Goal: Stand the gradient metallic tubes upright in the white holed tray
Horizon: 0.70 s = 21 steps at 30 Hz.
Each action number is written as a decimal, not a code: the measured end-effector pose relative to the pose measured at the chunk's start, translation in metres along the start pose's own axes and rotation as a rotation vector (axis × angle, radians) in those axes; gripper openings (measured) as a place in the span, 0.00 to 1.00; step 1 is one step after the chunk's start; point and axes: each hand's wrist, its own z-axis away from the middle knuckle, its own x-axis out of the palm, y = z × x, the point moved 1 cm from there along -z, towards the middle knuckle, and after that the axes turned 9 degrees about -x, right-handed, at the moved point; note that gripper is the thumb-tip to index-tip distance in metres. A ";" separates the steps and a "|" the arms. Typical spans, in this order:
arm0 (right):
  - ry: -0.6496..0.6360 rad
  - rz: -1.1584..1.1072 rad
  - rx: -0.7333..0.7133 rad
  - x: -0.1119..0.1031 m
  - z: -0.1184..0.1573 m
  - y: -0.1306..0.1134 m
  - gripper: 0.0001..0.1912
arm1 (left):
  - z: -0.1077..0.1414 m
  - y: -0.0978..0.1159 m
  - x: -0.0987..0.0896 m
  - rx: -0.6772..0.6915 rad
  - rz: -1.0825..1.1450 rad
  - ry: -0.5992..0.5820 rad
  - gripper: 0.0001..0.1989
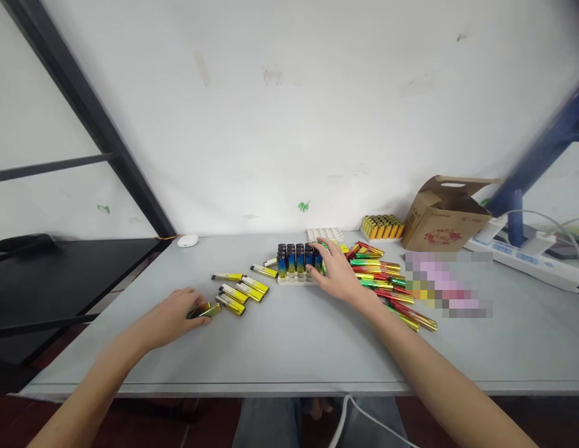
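Note:
My left hand is pinched round a gold and black battery-like cylinder, just above the table at the left. Several yellow and silver cylinders of the same kind lie loose to its right. In the middle stands a white holed tray with rows of upright black-topped, blue-and-yellow batteries. My right hand reaches to the tray's right end, its thumb and forefinger closed about a blue battery there. The hand hides part of that end.
Right of the tray lies a heap of shiny red, green and gold cylinders. Behind are a white holed tray and a tray of upright gold batteries. A cardboard box, power strip and white case stand about.

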 end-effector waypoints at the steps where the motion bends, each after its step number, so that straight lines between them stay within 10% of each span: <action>1: 0.001 0.002 0.001 0.000 0.000 0.000 0.24 | -0.001 -0.001 0.001 -0.012 -0.020 -0.018 0.18; 11: 0.009 -0.007 0.021 -0.003 0.000 0.002 0.21 | 0.001 0.001 0.006 -0.072 -0.034 -0.083 0.22; 21: -0.013 -0.025 0.024 -0.004 0.000 0.000 0.21 | -0.028 0.010 -0.031 0.009 0.046 -0.036 0.23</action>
